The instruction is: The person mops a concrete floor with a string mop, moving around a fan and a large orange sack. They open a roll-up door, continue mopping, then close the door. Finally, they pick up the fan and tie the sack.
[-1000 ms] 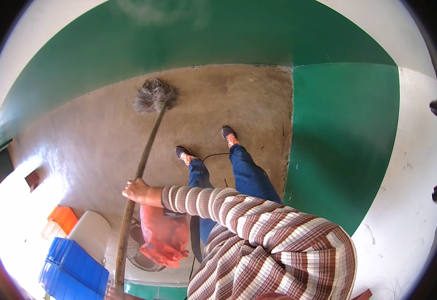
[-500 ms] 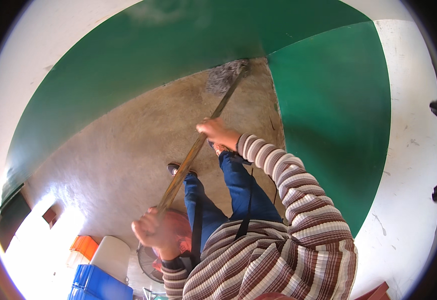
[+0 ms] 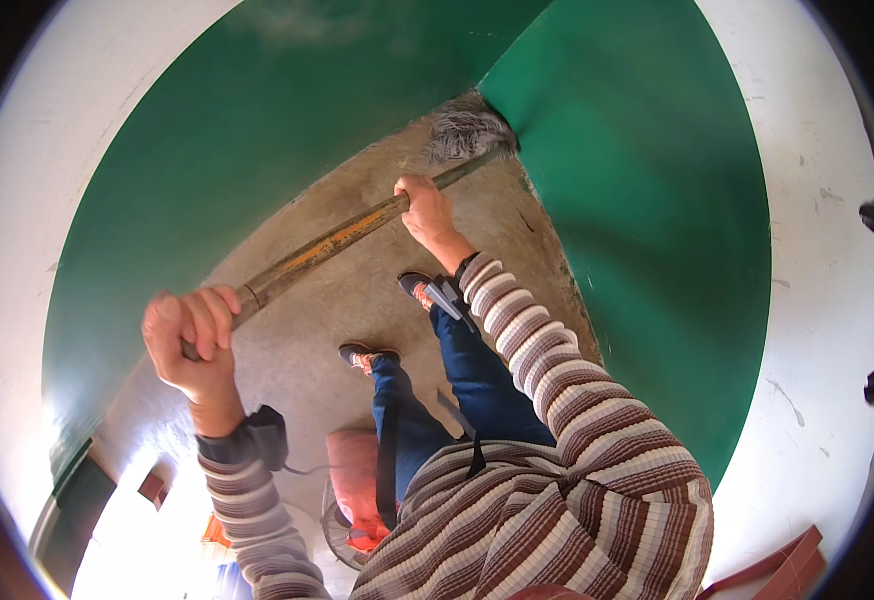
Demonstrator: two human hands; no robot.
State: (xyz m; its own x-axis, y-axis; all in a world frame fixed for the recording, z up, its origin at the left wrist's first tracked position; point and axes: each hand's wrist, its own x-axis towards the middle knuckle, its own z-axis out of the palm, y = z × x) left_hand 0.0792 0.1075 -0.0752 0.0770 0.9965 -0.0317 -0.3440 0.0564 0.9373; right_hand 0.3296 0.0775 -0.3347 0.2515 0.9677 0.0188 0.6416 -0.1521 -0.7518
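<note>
1. Head view, and here's the mop [image 3: 469, 133], its grey strands down on the floor [image 3: 327, 310], tucked into the corner where two green walls [image 3: 287, 110] [image 3: 657, 230] meet!
2. Both hands are on it: the left hand [image 3: 192, 335] wraps the top end of the wooden handle [image 3: 327, 245], the right hand [image 3: 427, 215] clamps farther down, nearer the strands.
3. How far along? The mop reaches the corner, so the sweep looks mid-stroke to me; which patches are finished, I cannot tell.
4. Left over: a small dark mark lies on the floor beside the right-hand wall, apart from the strands.
</note>
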